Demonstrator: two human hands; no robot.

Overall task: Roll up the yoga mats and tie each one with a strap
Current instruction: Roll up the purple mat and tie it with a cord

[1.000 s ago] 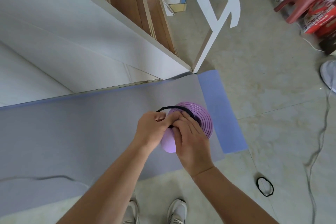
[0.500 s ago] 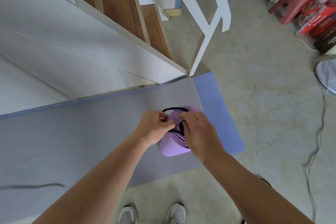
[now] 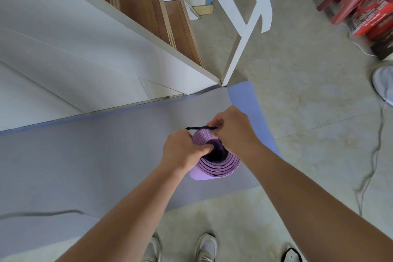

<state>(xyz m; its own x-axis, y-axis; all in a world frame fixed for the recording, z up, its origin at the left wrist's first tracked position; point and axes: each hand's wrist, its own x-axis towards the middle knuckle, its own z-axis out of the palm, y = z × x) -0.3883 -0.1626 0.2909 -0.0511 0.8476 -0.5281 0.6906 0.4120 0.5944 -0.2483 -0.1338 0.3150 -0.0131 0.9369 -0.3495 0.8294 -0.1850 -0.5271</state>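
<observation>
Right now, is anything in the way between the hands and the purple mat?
Nothing visible. The left hand grips the purple mat at its rim, and the right hand pinches the black strap just above it.

**A:** How many yoga mats?
**B:** Three: one purple roll (image 3: 214, 169), one grey mat (image 3: 85, 166), one blue mat (image 3: 242, 100).
**A:** Straps?
**B:** Two, both black: one roll strap (image 3: 201, 127), one floor strap (image 3: 289, 249).
**A:** Hands?
**B:** Two: left hand (image 3: 182, 151), right hand (image 3: 234, 132).
**A:** Anything else?
**B:** Three white shoes: left shoe (image 3: 152, 249), right shoe (image 3: 205, 247), far shoe (image 3: 382, 83). One red stool (image 3: 348, 0).
</observation>
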